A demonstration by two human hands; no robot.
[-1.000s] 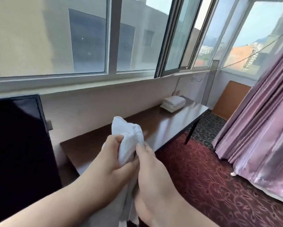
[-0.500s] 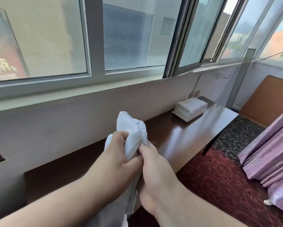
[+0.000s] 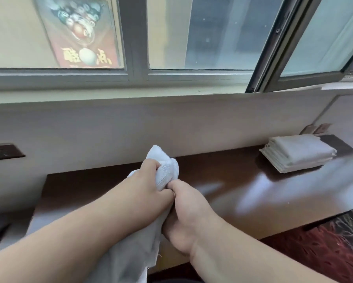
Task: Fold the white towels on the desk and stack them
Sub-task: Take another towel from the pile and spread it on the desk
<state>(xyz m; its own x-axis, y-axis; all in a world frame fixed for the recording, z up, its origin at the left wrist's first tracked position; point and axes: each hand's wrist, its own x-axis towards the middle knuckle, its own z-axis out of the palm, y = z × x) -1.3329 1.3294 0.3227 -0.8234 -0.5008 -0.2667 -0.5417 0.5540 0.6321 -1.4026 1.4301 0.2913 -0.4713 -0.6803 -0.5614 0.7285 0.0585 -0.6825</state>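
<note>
Your left hand (image 3: pixel 151 186) and right hand (image 3: pixel 188 209), pressed together, grip the bunched white towel (image 3: pixel 165 170) above the desk (image 3: pixel 232 193). You've stepped closer; the folded stack (image 3: pixel 298 152) lies far right.

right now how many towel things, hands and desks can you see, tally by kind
loose white towel, gripped by both hands: 1
stack of folded white towels: 1 (towels within it cannot be counted)
hands: 2, left hand and right hand
dark wooden desk: 1
total: 5
</note>
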